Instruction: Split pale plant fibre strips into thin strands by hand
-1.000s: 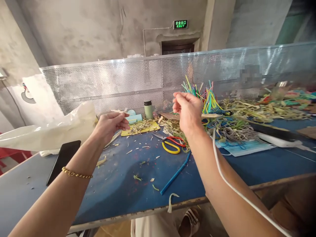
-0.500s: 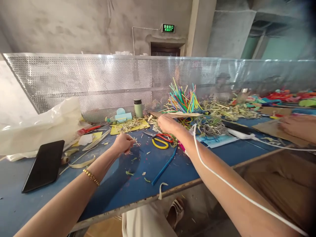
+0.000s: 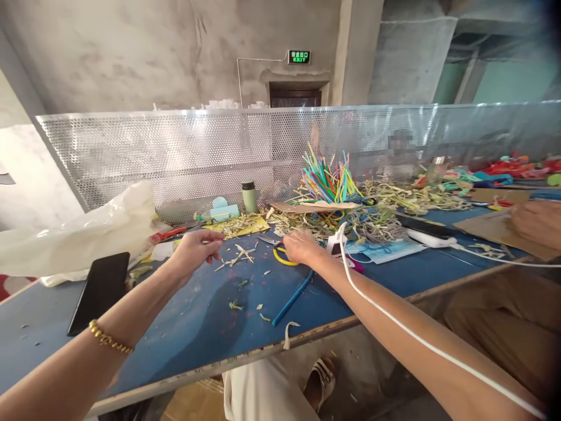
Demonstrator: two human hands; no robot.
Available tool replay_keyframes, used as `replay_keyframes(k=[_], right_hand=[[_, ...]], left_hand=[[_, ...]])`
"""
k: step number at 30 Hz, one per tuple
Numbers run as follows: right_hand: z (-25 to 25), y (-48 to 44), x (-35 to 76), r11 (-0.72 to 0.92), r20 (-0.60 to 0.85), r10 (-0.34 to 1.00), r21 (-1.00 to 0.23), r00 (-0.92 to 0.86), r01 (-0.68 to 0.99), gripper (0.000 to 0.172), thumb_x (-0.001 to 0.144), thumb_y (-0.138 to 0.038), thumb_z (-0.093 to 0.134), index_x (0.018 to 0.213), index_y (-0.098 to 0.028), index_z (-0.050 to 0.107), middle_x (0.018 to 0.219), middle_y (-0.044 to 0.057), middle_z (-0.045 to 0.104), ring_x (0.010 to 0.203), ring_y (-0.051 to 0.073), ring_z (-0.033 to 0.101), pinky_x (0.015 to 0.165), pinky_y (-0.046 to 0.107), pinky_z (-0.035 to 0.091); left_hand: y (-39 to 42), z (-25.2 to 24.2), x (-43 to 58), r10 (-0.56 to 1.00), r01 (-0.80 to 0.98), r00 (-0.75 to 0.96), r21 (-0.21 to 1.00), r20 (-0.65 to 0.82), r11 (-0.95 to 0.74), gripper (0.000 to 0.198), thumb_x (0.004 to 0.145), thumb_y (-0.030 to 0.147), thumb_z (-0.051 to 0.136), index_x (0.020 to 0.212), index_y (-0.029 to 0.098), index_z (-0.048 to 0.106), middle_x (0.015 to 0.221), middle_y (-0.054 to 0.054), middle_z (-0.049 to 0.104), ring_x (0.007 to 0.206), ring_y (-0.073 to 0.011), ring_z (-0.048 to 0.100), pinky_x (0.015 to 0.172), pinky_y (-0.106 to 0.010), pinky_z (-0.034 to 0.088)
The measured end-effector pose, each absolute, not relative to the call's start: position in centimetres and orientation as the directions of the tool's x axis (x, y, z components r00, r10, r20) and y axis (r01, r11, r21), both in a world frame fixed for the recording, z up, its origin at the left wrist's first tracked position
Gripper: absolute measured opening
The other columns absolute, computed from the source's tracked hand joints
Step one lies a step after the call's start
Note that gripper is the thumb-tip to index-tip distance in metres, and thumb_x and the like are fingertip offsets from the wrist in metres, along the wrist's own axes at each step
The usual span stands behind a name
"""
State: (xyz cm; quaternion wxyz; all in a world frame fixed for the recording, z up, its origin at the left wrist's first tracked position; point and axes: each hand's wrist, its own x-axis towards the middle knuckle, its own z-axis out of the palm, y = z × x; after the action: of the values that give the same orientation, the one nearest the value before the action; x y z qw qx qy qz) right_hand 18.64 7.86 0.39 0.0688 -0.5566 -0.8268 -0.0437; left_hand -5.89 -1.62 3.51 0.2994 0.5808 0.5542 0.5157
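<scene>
My left hand (image 3: 198, 250) hovers over the table with its fingers apart and nothing in it. Just to its right, a small crossed bundle of pale dry strips (image 3: 242, 254) lies on the blue tabletop. My right hand (image 3: 302, 245) is closed over the handles of a pair of scissors. The yellow handle loop (image 3: 284, 257) shows beneath it, and the blades (image 3: 268, 240) point left; the red handle is hidden by the hand. Nearby, a blue stem (image 3: 293, 298) lies on the table.
A black phone (image 3: 100, 291) and clear plastic sheeting (image 3: 114, 225) are at left. Behind stand a green bottle (image 3: 249, 199) and a bundle of coloured stems (image 3: 331, 181). A white cable (image 3: 385, 310) crosses my right arm. Another person's hand (image 3: 537, 223) is at far right.
My left hand has let go of the pale strips and drawn back to the left. My right hand has come down from the pile of strips onto the scissors.
</scene>
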Motion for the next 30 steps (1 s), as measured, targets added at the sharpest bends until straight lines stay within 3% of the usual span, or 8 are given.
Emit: replay_keyframes(k=[8, 13, 17, 20, 23, 26, 28, 30], right_hand=[[1.3, 6.7, 18.6, 0.362, 0.128, 0.921, 0.073, -0.369, 0.929, 0.033, 0.081, -0.012, 0.053, 0.11, -0.008, 0.069, 0.11, 0.022, 0.069, 0.104, 0.032, 0.065, 0.082, 0.036, 0.05], [0.8, 5.2, 18.6, 0.393, 0.203, 0.896, 0.05, -0.395, 0.918, 0.033, 0.083, -0.007, 0.047, 0.109, -0.008, 0.067, 0.111, 0.021, 0.067, 0.113, 0.029, 0.06, 0.086, 0.032, 0.048], [-0.8, 4.1, 18.7, 0.41, 0.313, 0.871, -0.039, -0.378, 0.911, 0.032, 0.085, -0.021, 0.048, 0.108, -0.009, 0.066, 0.106, 0.021, 0.068, 0.104, 0.03, 0.063, 0.08, 0.035, 0.052], [-1.7, 3.6, 18.6, 0.433, 0.307, 0.871, -0.108, -0.384, 0.895, 0.034, 0.082, -0.032, 0.053, 0.102, -0.01, 0.069, 0.1, 0.021, 0.07, 0.097, 0.032, 0.066, 0.075, 0.038, 0.054], [-1.7, 3.4, 18.5, 0.468, 0.259, 0.867, -0.131, -0.426, 0.874, 0.034, 0.082, -0.032, 0.054, 0.103, -0.009, 0.069, 0.099, 0.02, 0.072, 0.097, 0.032, 0.068, 0.078, 0.039, 0.055], [-1.3, 3.2, 18.4, 0.476, 0.222, 0.867, -0.105, -0.446, 0.873, 0.033, 0.085, -0.027, 0.053, 0.106, -0.006, 0.068, 0.099, 0.021, 0.072, 0.096, 0.032, 0.069, 0.08, 0.04, 0.055], [-1.2, 3.1, 18.3, 0.479, 0.213, 0.865, -0.086, -0.454, 0.873, 0.034, 0.085, -0.027, 0.052, 0.106, -0.004, 0.068, 0.098, 0.023, 0.072, 0.094, 0.032, 0.07, 0.077, 0.041, 0.055], [-1.4, 3.2, 18.2, 0.493, 0.229, 0.854, -0.068, -0.467, 0.868, 0.034, 0.085, -0.027, 0.052, 0.104, -0.003, 0.069, 0.096, 0.023, 0.072, 0.092, 0.033, 0.07, 0.076, 0.041, 0.055]], left_hand=[[2.6, 5.2, -1.8, 0.977, 0.387, -0.001, 0.901, 0.213, -0.196, 0.008, 0.075, 0.007, 0.061, 0.08, 0.01, 0.067, 0.065, -0.003, 0.065, 0.048, -0.0096, 0.058, 0.043, -0.022, 0.04], [5.5, 6.3, 1.8, 0.976, 0.45, 0.04, 0.869, 0.212, -0.207, 0.009, 0.078, 0.004, 0.059, 0.08, 0.01, 0.066, 0.061, -0.002, 0.063, 0.047, -0.0088, 0.057, 0.044, -0.022, 0.041], [7.8, 6.9, 3.9, 0.967, 0.497, 0.08, 0.832, 0.24, -0.248, 0.009, 0.08, 0.006, 0.058, 0.082, 0.008, 0.067, 0.069, -0.005, 0.066, 0.048, -0.0087, 0.058, 0.045, -0.022, 0.042], [9.7, 6.0, 6.0, 0.957, 0.63, 0.185, 0.721, 0.223, -0.29, 0.015, 0.081, 0.008, 0.056, 0.089, 0.007, 0.068, 0.073, -0.007, 0.068, 0.053, -0.0106, 0.061, 0.047, -0.022, 0.044], [11.4, 4.4, 8.4, 0.916, 0.756, 0.349, 0.519, 0.199, -0.4, 0.018, 0.078, 0.009, 0.056, 0.088, 0.008, 0.071, 0.071, -0.006, 0.07, 0.059, -0.0139, 0.064, 0.054, -0.024, 0.048], [12.2, 3.4, 10.6, 0.87, 0.752, 0.447, 0.44, 0.209, -0.491, 0.017, 0.066, 0.008, 0.067, 0.079, 0.015, 0.075, 0.08, -0.004, 0.074, 0.081, -0.0188, 0.067, 0.074, -0.026, 0.051], [12.2, 3.3, 11.7, 0.802, 0.702, 0.571, 0.4, 0.177, -0.589, 0.025, 0.064, 0.011, 0.07, 0.086, 0.019, 0.077, 0.094, -0.002, 0.076, 0.095, -0.0202, 0.066, 0.086, -0.026, 0.049], [11.9, 3.4, 12.1, 0.707, 0.651, 0.705, 0.354, 0.045, -0.672, 0.035, 0.068, 0.012, 0.064, 0.098, 0.022, 0.076, 0.101, -0.002, 0.075, 0.097, -0.02, 0.066, 0.087, -0.026, 0.048]])
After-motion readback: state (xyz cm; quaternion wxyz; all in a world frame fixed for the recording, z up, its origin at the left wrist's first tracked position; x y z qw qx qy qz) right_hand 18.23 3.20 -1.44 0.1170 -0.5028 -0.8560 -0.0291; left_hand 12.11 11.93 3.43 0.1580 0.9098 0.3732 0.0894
